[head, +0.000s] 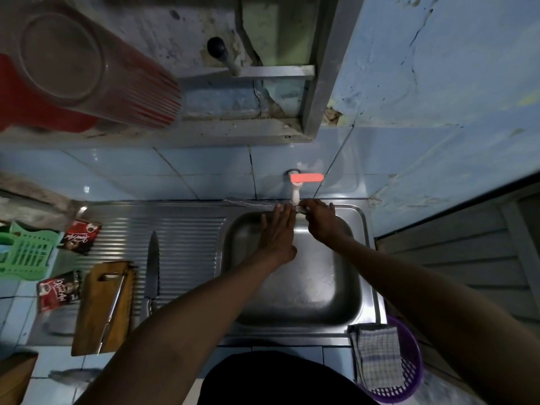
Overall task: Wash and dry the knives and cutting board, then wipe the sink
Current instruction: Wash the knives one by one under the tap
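- Sink [362, 276]: steel basin under both hands; ribbed drainboard runs off to the left of the fingers.
- Cutting board [102, 308]: wooden, on the drainboard well left of and nearer than the left fingers, long axis near-to-far; a slim knife [114, 305] lies on it along that axis.
- Chef's knife [152, 270]: just right of the board, tip pointing away, handle toward the person. Left hand is the nearer one to all three.
- Left hand [277, 232]: fingers straight, slightly spread, holding nothing, tips just below the tap [295, 194].
- Right hand [321, 220]: fingers curled at the spout; whether they grip it or anything else, cannot tell.
- Checked cloth [377, 355]: on the sink's near-right corner, over a purple basket.
- Judgement: washing not started.
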